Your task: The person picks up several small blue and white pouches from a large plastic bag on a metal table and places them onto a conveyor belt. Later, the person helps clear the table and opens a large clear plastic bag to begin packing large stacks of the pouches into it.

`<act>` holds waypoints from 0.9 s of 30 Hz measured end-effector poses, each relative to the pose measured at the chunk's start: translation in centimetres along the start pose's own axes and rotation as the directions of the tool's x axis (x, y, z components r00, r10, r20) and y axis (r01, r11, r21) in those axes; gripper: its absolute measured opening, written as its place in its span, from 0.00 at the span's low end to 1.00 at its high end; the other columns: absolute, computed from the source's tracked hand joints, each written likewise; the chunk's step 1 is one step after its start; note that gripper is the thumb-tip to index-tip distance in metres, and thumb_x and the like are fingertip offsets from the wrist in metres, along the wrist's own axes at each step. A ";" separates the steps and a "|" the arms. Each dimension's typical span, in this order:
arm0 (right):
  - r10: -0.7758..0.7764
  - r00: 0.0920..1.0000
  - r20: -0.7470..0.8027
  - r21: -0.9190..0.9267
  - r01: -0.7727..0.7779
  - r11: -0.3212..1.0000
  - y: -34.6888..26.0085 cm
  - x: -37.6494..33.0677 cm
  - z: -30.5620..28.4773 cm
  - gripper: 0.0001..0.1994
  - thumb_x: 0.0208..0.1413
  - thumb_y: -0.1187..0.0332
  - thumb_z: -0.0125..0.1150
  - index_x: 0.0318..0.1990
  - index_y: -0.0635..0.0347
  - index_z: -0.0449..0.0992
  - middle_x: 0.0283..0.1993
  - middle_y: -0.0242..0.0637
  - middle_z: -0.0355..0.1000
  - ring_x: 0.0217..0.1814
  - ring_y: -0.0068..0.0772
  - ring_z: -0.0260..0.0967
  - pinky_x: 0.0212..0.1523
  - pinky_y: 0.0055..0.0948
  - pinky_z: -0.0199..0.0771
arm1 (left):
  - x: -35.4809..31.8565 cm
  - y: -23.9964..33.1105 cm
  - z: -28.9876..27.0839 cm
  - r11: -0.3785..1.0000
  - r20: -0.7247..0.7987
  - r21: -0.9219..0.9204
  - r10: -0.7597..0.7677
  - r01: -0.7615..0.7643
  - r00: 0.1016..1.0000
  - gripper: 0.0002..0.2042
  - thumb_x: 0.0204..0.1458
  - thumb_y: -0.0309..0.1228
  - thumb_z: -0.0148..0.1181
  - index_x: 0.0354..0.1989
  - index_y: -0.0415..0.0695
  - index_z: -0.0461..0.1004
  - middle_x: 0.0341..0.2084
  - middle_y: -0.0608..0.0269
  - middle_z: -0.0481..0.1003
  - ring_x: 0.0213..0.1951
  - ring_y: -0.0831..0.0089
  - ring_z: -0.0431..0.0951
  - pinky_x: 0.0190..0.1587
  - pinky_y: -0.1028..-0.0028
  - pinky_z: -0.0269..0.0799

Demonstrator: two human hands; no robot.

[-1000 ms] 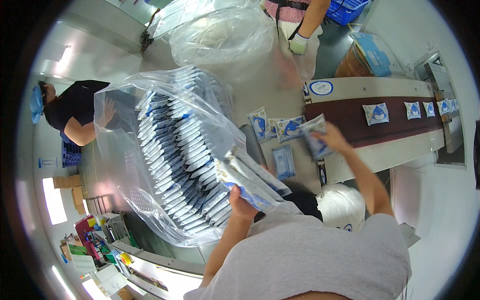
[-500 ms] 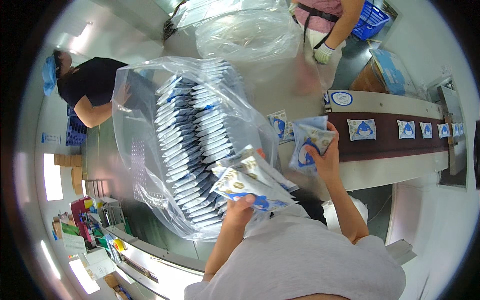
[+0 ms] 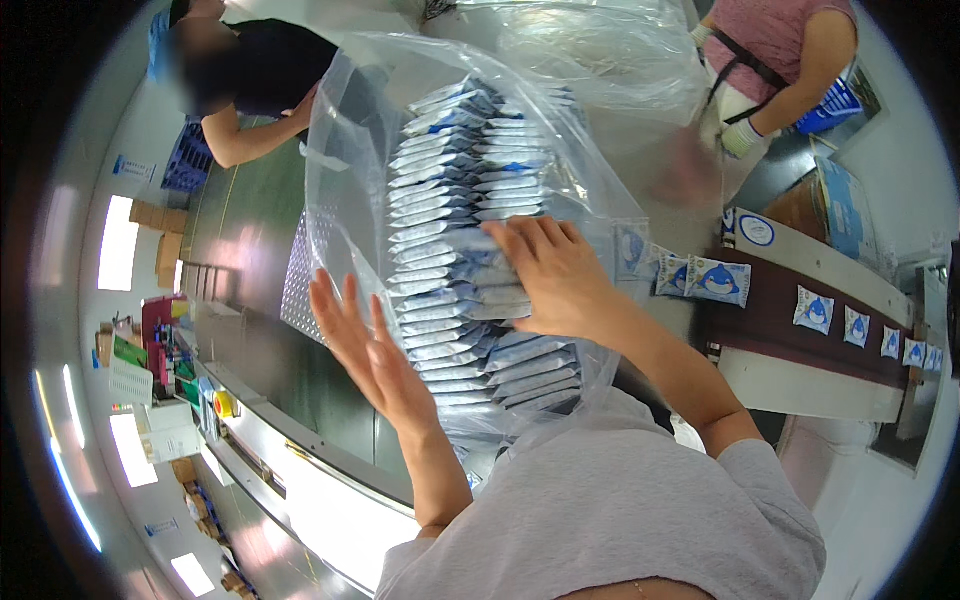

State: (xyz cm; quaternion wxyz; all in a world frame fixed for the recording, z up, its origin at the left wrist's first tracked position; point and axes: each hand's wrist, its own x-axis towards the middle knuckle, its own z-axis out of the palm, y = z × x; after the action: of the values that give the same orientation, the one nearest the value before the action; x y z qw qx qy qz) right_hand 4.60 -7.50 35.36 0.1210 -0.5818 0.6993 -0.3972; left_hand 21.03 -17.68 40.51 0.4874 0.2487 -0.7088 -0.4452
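Note:
A large clear plastic bag [image 3: 350,160] stands in front of me, its mouth spread wide. Inside, white-and-blue flat packets [image 3: 435,215] are stacked on edge in two long rows. My right hand [image 3: 560,275] reaches into the bag over the right row; its fingers and thumb grip a small bunch of packets [image 3: 490,272], slightly blurred. Beside the left row, at the bag's near left side, my left hand [image 3: 375,355] is open with fingers spread and holds nothing. Whether its palm touches the plastic I cannot tell.
On the right, a dark conveyor belt [image 3: 765,325] carries several packets in line; packets [image 3: 718,281] gather at its near end. A co-worker in black [image 3: 260,70] stands far left, another in pink with gloves [image 3: 775,50] far right. Clear plastic [image 3: 600,50] lies at the back.
Both hands held packets before. My left hand has let go and moved left, open. My right hand has moved left from the belt's end into the bag. The view has shifted.

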 end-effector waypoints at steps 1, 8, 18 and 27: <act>-0.069 0.995 0.066 -0.511 0.093 0.855 0.3 0.0 1.5 0.51 0.29 0.53 0.75 0.61 0.66 0.54 0.52 0.48 0.63 0.56 0.49 0.59 0.56 0.44 0.57 | 0.3 0.1 -0.8 0.999 -0.091 0.048 0.024 -0.019 0.996 0.32 0.54 0.49 0.49 0.63 0.42 0.53 0.63 0.53 0.53 0.63 0.56 0.55 0.62 0.56 0.51; 0.084 0.961 0.263 -0.463 0.050 0.885 2.3 -2.2 7.2 0.48 0.37 0.43 0.66 0.62 0.66 0.56 0.56 0.49 0.58 0.62 0.47 0.54 0.62 0.53 0.48 | 0.4 -3.7 2.8 0.988 0.283 0.124 -0.120 0.087 0.952 0.20 0.61 0.37 0.39 0.55 0.35 0.64 0.50 0.52 0.69 0.53 0.63 0.68 0.57 0.65 0.61; 0.251 0.952 -0.176 -0.200 -0.284 0.938 13.1 -15.4 -9.5 0.13 0.44 0.73 0.60 0.40 0.55 0.73 0.48 0.40 0.68 0.50 0.43 0.66 0.53 0.38 0.64 | -2.2 -4.6 9.3 0.861 0.668 0.456 -0.165 -0.224 0.726 0.16 0.56 0.33 0.51 0.48 0.35 0.68 0.47 0.44 0.69 0.48 0.47 0.69 0.51 0.61 0.65; 0.534 0.839 0.105 -0.163 -0.515 0.841 30.6 -23.6 -21.2 0.19 0.45 0.71 0.64 0.46 0.60 0.70 0.47 0.43 0.70 0.49 0.46 0.68 0.50 0.36 0.67 | -19.9 -5.2 26.2 0.193 0.825 0.328 -0.535 0.925 -0.181 0.12 0.56 0.35 0.52 0.42 0.42 0.71 0.33 0.66 0.71 0.38 0.77 0.67 0.44 0.78 0.62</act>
State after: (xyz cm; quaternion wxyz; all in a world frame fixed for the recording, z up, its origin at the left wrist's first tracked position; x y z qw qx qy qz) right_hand -23.77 22.97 21.03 0.2384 -0.4016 0.8453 -0.2594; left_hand 4.67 5.64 23.24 -0.2606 0.2653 -0.4226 -0.8265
